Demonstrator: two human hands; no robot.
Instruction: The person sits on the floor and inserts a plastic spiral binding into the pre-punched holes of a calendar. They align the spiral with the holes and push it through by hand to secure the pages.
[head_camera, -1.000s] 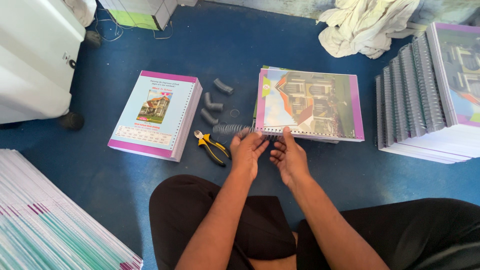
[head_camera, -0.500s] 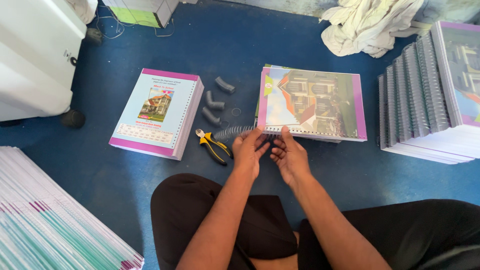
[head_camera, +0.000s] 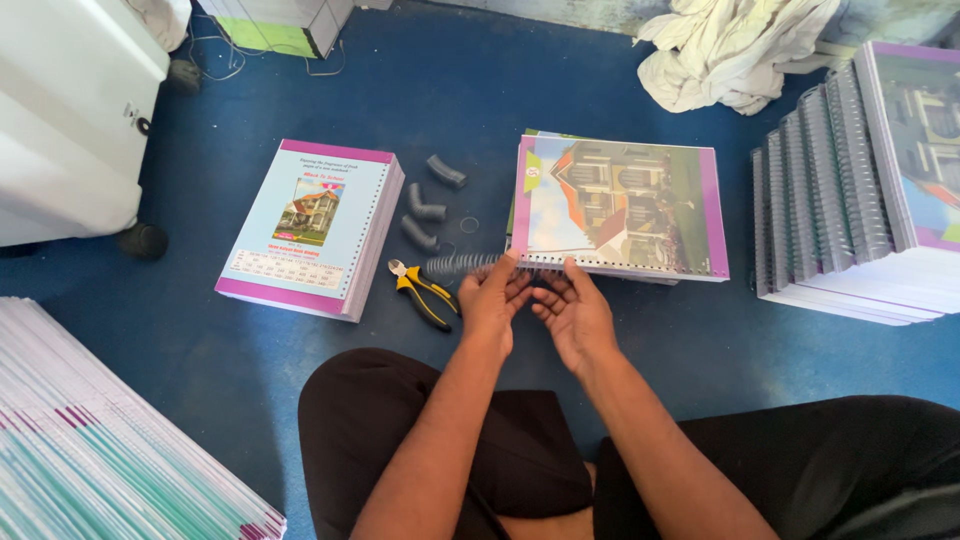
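Note:
A booklet with a house picture and purple border (head_camera: 620, 205) lies on the blue floor in front of me. A grey spiral binding coil (head_camera: 458, 264) sticks out to the left of its near edge. My left hand (head_camera: 494, 300) pinches the coil at the booklet's near left corner. My right hand (head_camera: 572, 312) sits just beside it, fingers on the near edge where the coil runs through the holes. Yellow-handled pliers (head_camera: 422, 293) lie left of my left hand.
A stack of unbound booklets (head_camera: 312, 226) lies at the left, three short grey coil pieces (head_camera: 428, 205) beside it. Bound booklets (head_camera: 862, 190) are stacked at the right, loose printed sheets (head_camera: 90, 450) at the lower left. A white machine (head_camera: 65, 120) and crumpled white cloth (head_camera: 735, 45) stand behind.
Both hands stay at the booklet's near edge, fingers shifting slightly on the coil. The view has drifted a little; nothing else moved.

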